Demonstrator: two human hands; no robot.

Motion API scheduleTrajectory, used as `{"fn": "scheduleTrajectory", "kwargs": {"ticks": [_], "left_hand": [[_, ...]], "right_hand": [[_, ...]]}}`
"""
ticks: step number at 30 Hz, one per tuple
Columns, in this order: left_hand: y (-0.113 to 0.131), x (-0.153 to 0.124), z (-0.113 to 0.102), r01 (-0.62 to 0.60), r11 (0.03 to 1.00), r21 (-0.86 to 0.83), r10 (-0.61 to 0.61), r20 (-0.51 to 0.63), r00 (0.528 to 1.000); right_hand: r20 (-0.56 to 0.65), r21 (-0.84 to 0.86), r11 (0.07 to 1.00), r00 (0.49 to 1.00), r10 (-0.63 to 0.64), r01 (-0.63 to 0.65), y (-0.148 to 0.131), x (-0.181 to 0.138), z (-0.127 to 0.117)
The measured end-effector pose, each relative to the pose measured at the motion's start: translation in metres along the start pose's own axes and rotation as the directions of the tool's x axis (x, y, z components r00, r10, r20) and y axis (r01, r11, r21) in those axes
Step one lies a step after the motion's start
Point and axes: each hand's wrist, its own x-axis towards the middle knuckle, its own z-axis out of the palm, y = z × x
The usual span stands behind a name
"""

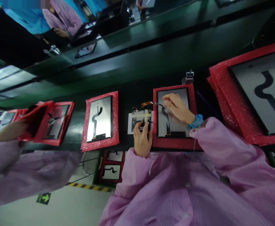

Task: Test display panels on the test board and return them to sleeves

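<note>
My left hand (142, 139) is at the near edge of a small black circuit board (140, 116) with pale tape strips, its fingertips pressed on the board. The board lies over a white sheet (129, 124). My right hand (177, 108) is over a grey display panel (177, 127), fingers stretched out to the left and holding nothing that I can see. A dark flex cable (167, 124) runs up the panel. An orange ribbon cable (147, 103) spans the gap between board and panel. Red bubble wrap (172, 143) lies under the panel.
Left of the board, another display panel (101, 119) lies on red wrap; a stack of wrapped panels (264, 94) stands at the right. A small metal-topped device (189, 77) sits behind my panel. At far left, a co-worker's blurred arm (10, 131) reaches over red wrap.
</note>
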Motion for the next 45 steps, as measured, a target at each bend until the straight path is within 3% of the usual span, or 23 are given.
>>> {"fn": "scheduleTrajectory", "kwargs": {"ticks": [9, 13, 18, 23, 26, 29, 31, 32, 34, 36, 38, 40, 42, 45], "left_hand": [[-0.001, 0.005, -0.002, -0.079, 0.988, 0.131, 0.073, 0.054, 0.996], [-0.003, 0.004, -0.002, -0.071, 0.990, 0.124, 0.063, 0.070, 0.996], [0.015, 0.001, -0.007, -0.095, 0.991, -0.094, 0.095, -0.005, 0.995], [0.043, -0.002, -0.001, -0.186, 0.965, -0.185, 0.195, 0.035, 0.980], [0.047, -0.002, 0.003, -0.193, 0.961, -0.197, 0.201, 0.021, 0.979], [0.041, 0.001, -0.005, -0.121, 0.951, -0.285, 0.146, 0.068, 0.987], [0.036, 0.010, -0.016, -0.017, 0.932, -0.363, 0.089, 0.181, 0.980], [0.033, 0.016, -0.022, 0.048, 0.914, -0.402, 0.063, 0.258, 0.964], [0.030, 0.035, -0.032, 0.178, 0.862, -0.474, 0.005, 0.360, 0.933], [0.031, 0.058, -0.039, 0.279, 0.755, -0.593, -0.104, 0.312, 0.944], [0.034, 0.083, -0.042, 0.314, 0.560, -0.767, -0.238, 0.214, 0.947], [0.038, 0.103, -0.045, 0.338, 0.298, -0.893, -0.305, 0.247, 0.920], [0.040, 0.117, -0.048, 0.394, 0.105, -0.913, -0.302, 0.348, 0.888], [0.036, 0.122, -0.053, 0.440, 0.050, -0.897, -0.282, 0.410, 0.868]], "right_hand": [[-0.094, -0.019, 1.000, 0.996, 0.000, -0.002, -0.004, -0.002, -0.011], [-0.143, -0.139, 0.989, 0.989, 0.033, -0.053, -0.007, -0.006, -0.025], [-0.225, -0.246, 0.948, 0.963, 0.148, -0.203, -0.013, -0.059, -0.041], [-0.273, -0.241, 0.895, 0.911, 0.308, -0.374, -0.021, -0.117, -0.028], [-0.301, -0.083, 0.881, 0.855, 0.423, -0.466, -0.026, -0.125, -0.020], [-0.286, 0.280, 0.805, 0.755, 0.590, -0.523, -0.036, -0.120, -0.024], [-0.259, 0.486, 0.747, 0.741, 0.619, -0.454, -0.053, -0.114, -0.030], [-0.245, 0.544, 0.737, 0.764, 0.597, -0.401, -0.065, -0.111, -0.032], [-0.222, 0.571, 0.759, 0.831, 0.510, -0.313, -0.092, -0.103, -0.031], [-0.174, 0.530, 0.814, 0.909, 0.379, -0.238, -0.117, -0.094, -0.024], [-0.098, 0.494, 0.859, 0.973, 0.211, -0.136, -0.132, -0.084, -0.012], [-0.020, 0.509, 0.857, 0.995, 0.099, -0.076, -0.134, -0.076, 0.003], [-0.001, 0.513, 0.852, 0.992, 0.124, -0.106, -0.125, -0.070, 0.018], [-0.040, 0.357, 0.898, 0.956, 0.291, -0.258, -0.106, -0.065, 0.040]]}}
